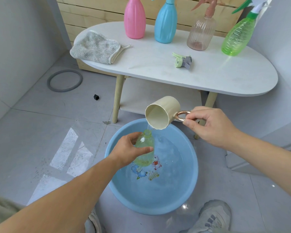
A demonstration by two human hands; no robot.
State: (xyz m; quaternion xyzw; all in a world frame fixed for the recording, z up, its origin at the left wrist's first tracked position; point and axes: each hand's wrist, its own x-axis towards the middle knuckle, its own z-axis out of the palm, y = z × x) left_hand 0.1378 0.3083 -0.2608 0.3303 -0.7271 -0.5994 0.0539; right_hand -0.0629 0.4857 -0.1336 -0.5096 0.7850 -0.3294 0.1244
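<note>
My left hand (pixel 127 151) grips a pale green clear bottle (pixel 145 148) without its cap, holding it upright over a blue basin (pixel 188 187) of water on the floor. My right hand (pixel 210 125) pinches the rose-gold ring handle of a cream cup (pixel 163 112). The cup is tipped toward the bottle's mouth and a thin stream of water runs from its rim into the bottle. Some water sits in the bottle's bottom.
A white oval table (pixel 208 76) behind the basin carries a grey cloth (pixel 95 47), a loose spray nozzle (pixel 182 60), and pink (pixel 134 19), blue (pixel 165 22), brownish (pixel 202 32) and green (pixel 238 36) spray bottles. A grey ring (pixel 65 80) lies on the tiled floor. My shoes (pixel 212 217) flank the basin.
</note>
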